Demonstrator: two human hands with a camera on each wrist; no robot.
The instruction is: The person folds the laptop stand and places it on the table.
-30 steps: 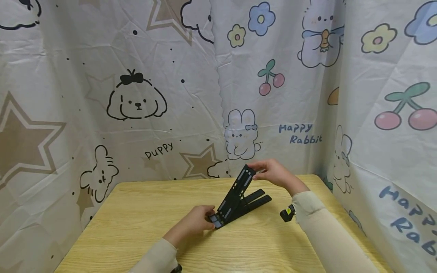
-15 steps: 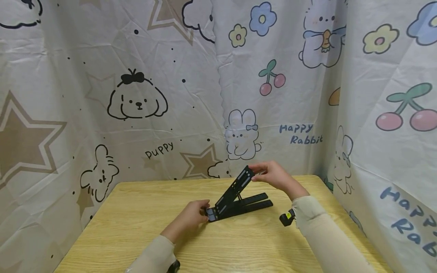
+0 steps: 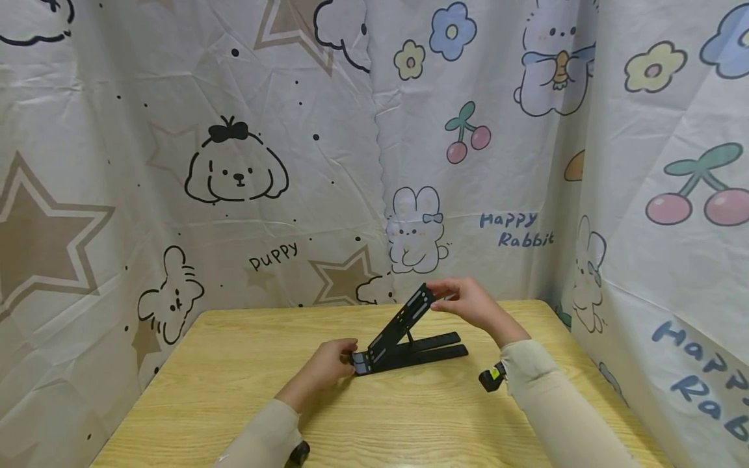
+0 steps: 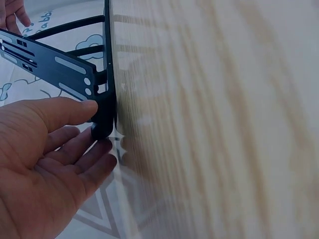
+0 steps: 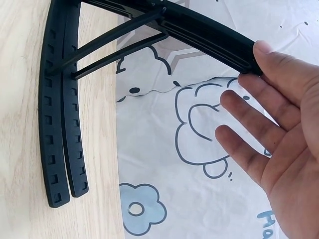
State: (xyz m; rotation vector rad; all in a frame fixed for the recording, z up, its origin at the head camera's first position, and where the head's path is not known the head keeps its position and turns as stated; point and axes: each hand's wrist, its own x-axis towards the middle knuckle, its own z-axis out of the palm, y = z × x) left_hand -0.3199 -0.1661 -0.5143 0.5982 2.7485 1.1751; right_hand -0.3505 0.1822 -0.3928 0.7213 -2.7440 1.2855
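Note:
A black folding laptop stand [image 3: 400, 325] stands on the table, its upper panel tilted up to the right over two slotted base legs [image 5: 55, 134]. Thin support rods [image 5: 109, 42] join panel and legs in the right wrist view. My left hand [image 3: 325, 367] holds the stand's low hinged end, thumb on top and fingers beneath, as the left wrist view shows. With thumb and index finger, my right hand [image 3: 468, 303] pinches the raised end of the panel; its other fingers extend apart from it in the right wrist view.
The wooden table [image 3: 234, 390] lies under the stand. Behind it and to the right hangs a printed curtain [image 3: 328, 162] with cartoon animals and flowers. A small black wrist camera [image 3: 491, 377] is strapped by the right sleeve.
The stand's low end has shifted left and slightly away with my left hand, turning the base legs more sideways. My right hand still pinches the panel's top, almost unmoved.

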